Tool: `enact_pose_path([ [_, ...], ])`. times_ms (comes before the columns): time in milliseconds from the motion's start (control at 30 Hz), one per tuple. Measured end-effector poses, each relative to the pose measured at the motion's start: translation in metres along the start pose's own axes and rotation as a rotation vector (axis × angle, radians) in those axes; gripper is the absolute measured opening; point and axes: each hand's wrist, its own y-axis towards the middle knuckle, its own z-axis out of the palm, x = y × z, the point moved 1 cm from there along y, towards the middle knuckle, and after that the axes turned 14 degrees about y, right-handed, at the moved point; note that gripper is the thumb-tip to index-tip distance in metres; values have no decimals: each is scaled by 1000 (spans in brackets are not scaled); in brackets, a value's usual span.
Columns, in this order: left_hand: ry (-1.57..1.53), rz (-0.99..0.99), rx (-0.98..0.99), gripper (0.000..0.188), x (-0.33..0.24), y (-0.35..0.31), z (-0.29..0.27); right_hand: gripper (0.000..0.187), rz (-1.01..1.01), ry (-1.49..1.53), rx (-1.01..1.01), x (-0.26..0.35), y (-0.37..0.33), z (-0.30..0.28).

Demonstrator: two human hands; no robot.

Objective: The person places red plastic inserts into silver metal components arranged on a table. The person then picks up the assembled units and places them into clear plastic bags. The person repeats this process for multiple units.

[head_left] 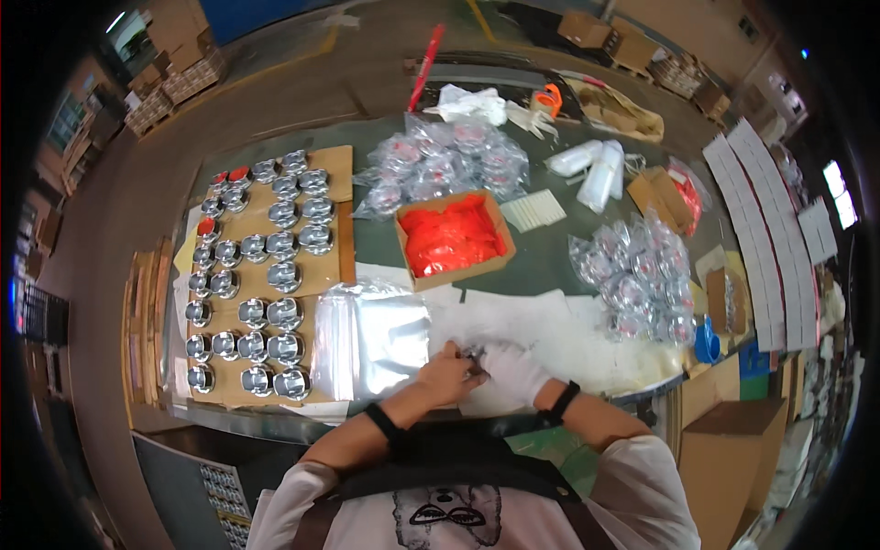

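Note:
My bare left hand [447, 376] and my white-gloved right hand [513, 371] meet over the white sheet at the table's near edge. Between their fingertips is a small, dark, shiny metal part [473, 352], mostly covered by the fingers. Both hands are closed on it. Just left of them lies a stack of clear plastic bags [376, 330]. Farther left, rows of shiny cylindrical metal parts [285, 347], piston-like in shape, stand on brown cardboard [330, 174]. A few at the far left have red tops.
Ahead is an open cardboard box [458, 273] of red plastic packets. Bagged metal parts form one pile [440, 165] behind it and another [642, 280] at right. A blue cup [706, 341] stands near the right edge. Rolled clear plastic [600, 174] and an orange tape dispenser [548, 99] lie farther back.

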Motion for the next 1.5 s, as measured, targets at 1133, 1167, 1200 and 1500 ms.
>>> enact_pose_path([
  [1133,-1217,-344,-862,23,200,-158,-169,14,-10,1176,-9,258,277,-89],
  [1167,-1282,-404,-894,25,224,-184,-170,14,-55,1240,108,270,299,-86],
  [1200,-1328,-459,-921,26,246,-211,-174,14,-111,1311,215,281,320,-89],
  [1500,-895,-1292,-1525,15,319,-455,-185,21,-182,88,-28,388,621,-8],
])
